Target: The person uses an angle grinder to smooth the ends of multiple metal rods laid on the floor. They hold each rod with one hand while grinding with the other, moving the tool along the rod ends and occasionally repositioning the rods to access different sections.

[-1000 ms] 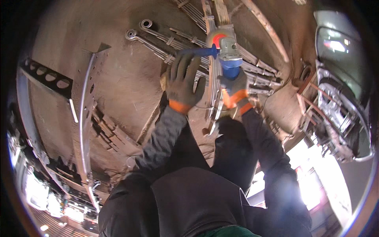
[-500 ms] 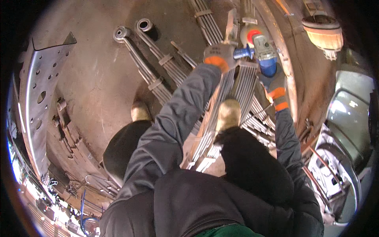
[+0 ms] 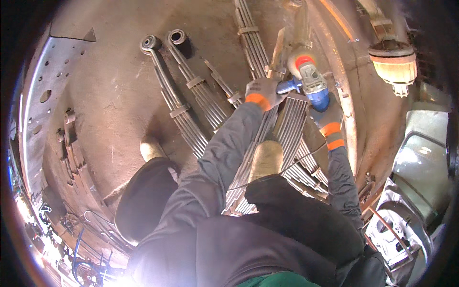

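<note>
My left hand (image 3: 263, 92), in a grey glove with an orange cuff, grips the blue side handle (image 3: 289, 86) of an angle grinder (image 3: 313, 79). My right hand (image 3: 330, 117), gloved alike, wraps round the tool's blue body, with a dark cord trailing below it. The grinder's disc (image 3: 302, 60) has a red centre and lies over the upper part of several stacked steel leaf springs (image 3: 291, 126) on the floor. More springs (image 3: 191, 115) with round eyes lie to the left. My boot (image 3: 265, 160) stands on or beside the bundle under my arms.
A perforated steel rail (image 3: 38, 110) runs along the left, with loose spring pieces (image 3: 71, 158) beside it. A long curved beam (image 3: 346, 119) lies right of the grinder. A dusty cylindrical part (image 3: 392, 67) is at upper right. Pale car body panels (image 3: 420, 153) fill the far right.
The grinder and both hands have shifted right in the view. My left hand has closed round the side handle. The view has shifted, bringing my boots and the dusty cylindrical part into sight.
</note>
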Demonstrator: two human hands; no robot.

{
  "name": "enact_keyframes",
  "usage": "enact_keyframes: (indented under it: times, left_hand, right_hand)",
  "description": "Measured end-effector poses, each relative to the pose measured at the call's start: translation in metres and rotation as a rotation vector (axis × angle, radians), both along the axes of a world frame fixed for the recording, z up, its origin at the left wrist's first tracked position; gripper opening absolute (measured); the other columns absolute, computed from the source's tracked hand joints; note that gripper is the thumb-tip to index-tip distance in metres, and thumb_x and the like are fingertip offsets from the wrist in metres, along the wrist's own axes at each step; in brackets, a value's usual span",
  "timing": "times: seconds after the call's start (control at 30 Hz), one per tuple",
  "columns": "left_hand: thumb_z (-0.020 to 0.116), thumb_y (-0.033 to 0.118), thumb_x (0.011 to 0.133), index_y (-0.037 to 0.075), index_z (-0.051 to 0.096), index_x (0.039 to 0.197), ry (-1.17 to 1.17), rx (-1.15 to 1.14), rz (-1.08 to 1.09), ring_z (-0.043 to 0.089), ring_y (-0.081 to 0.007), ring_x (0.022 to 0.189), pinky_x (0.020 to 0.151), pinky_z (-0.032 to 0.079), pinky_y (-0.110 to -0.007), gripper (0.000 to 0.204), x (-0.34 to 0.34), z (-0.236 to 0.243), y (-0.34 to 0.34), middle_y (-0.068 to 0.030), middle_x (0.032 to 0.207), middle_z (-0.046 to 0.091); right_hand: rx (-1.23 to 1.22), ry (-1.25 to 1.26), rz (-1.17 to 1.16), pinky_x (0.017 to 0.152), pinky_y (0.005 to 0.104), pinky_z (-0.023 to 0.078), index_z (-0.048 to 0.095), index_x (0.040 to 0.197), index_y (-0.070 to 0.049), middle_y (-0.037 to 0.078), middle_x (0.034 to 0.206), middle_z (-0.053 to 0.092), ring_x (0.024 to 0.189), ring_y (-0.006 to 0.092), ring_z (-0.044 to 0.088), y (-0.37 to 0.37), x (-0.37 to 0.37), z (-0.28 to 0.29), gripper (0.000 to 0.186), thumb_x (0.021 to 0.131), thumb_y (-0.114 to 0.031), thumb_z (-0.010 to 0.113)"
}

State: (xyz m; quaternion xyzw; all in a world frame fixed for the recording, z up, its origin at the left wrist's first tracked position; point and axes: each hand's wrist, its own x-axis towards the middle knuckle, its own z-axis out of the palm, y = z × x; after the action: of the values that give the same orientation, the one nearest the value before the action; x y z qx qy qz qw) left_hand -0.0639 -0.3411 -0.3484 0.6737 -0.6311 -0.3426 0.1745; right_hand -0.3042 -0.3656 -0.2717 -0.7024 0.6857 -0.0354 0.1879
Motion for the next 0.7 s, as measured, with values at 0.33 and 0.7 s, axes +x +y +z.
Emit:
enact_keyframes:
  times: [0.33, 0.7]
  left_hand:
    - [0.07, 0.049, 0.086, 0.021, 0.074, 0.112, 0.126, 0.043, 0.025, 0.073, -0.0345, 0.094, 0.082, 0.058, -0.048, 0.038, 0.024, 0.015, -0.003, -0.0117, 0.101, 0.077]
    - [0.071, 0.045, 0.085, 0.021, 0.073, 0.114, 0.116, 0.072, 0.169, 0.072, -0.0374, 0.095, 0.081, 0.057, -0.048, 0.037, 0.032, -0.002, 0.013, -0.0135, 0.1, 0.076]
  right_hand:
    - [-0.026, 0.09, 0.123, 0.087, 0.0454, 0.058, 0.062, 0.128, -0.008, 0.017, 0.106, 0.076, 0.096, 0.0375, 0.074, -0.025, 0.026, 0.012, 0.074, 0.064, -0.035, 0.089]
    - [0.006, 0.023, 0.164, 0.084, 0.048, 0.058, 0.064, 0.12, -0.01, 0.018, 0.099, 0.076, 0.094, 0.038, 0.074, -0.022, 0.055, 0.015, 0.06, 0.067, -0.029, 0.086]
